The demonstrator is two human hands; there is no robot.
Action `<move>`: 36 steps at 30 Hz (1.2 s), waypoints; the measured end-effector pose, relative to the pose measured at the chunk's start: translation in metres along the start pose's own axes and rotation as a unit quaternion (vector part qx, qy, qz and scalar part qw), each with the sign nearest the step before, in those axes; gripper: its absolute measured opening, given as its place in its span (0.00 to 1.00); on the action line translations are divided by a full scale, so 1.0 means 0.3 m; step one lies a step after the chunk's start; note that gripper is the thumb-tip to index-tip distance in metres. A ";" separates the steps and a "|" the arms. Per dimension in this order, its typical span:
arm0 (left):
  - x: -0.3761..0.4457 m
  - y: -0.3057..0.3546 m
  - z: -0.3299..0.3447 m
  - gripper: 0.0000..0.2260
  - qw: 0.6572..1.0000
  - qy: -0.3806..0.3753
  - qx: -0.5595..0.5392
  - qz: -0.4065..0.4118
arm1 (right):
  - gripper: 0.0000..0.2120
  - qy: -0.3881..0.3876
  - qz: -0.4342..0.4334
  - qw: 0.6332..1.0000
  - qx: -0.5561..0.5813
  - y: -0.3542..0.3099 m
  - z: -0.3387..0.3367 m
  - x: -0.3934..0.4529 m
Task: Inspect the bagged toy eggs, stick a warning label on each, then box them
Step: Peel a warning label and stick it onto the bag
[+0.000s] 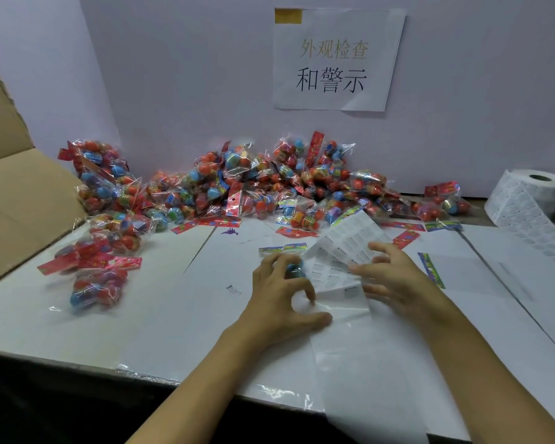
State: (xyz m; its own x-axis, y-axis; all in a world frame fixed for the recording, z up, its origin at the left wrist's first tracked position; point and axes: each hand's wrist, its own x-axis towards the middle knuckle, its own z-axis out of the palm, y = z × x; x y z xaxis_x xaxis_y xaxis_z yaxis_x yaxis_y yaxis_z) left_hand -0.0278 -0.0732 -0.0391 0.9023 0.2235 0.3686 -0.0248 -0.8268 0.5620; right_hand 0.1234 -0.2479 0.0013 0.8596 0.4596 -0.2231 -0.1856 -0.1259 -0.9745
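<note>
My left hand (281, 294) presses down on a bagged toy egg (293, 269) with a green header card, holding it on the white table. My right hand (394, 277) rests with spread fingers on a strip of white warning labels (343, 251) that runs toward me across the table. A big heap of bagged toy eggs (263, 187) lies along the back wall. Several more bags (100, 261) lie at the left, next to the cardboard box (20, 200).
A roll of labels (529, 197) stands at the back right. A paper sign (337, 59) hangs on the wall. Loose header cards (431, 269) lie right of my hands. A small purple dinosaur (229, 232) lies on the table. The table's near edge (141, 373) is in front.
</note>
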 end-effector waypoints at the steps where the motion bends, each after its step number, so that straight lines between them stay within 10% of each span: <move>1: 0.000 -0.001 -0.002 0.17 1.000 -0.010 -0.004 -0.002 | 0.34 -0.005 -0.002 1.000 0.008 0.003 0.009 -0.002; 9: 0.004 0.027 -0.017 0.23 0.987 0.137 -0.052 0.060 | 0.32 0.080 -0.142 0.980 0.113 -0.013 0.025 0.009; 13: 0.005 0.031 -0.032 0.10 0.985 0.071 -0.154 -0.007 | 0.31 0.078 -0.170 0.972 0.146 -0.020 0.027 0.003; 20: 0.013 0.037 -0.047 0.10 0.948 -0.005 -0.314 -0.056 | 0.22 0.168 -0.340 0.916 -0.136 -0.011 0.051 -0.053; 25: 0.015 0.032 -0.034 0.14 0.950 -0.007 -0.308 -0.050 | 0.08 0.032 -0.463 0.850 -0.248 -0.014 0.089 -0.111; 36: 0.014 0.028 -0.026 0.14 0.961 -0.015 -0.275 -0.006 | 0.05 -0.040 -0.436 0.850 -0.294 0.008 0.114 -0.114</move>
State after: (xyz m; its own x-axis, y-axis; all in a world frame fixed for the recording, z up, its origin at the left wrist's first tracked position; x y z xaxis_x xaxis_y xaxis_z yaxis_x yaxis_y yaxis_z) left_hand -0.0276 -0.0752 -0.0271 0.9157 0.2101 0.3425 -0.2305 -0.4235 0.8761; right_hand 0.0772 -0.2338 0.0058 0.5088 0.6590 0.5540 0.7953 -0.1134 -0.5956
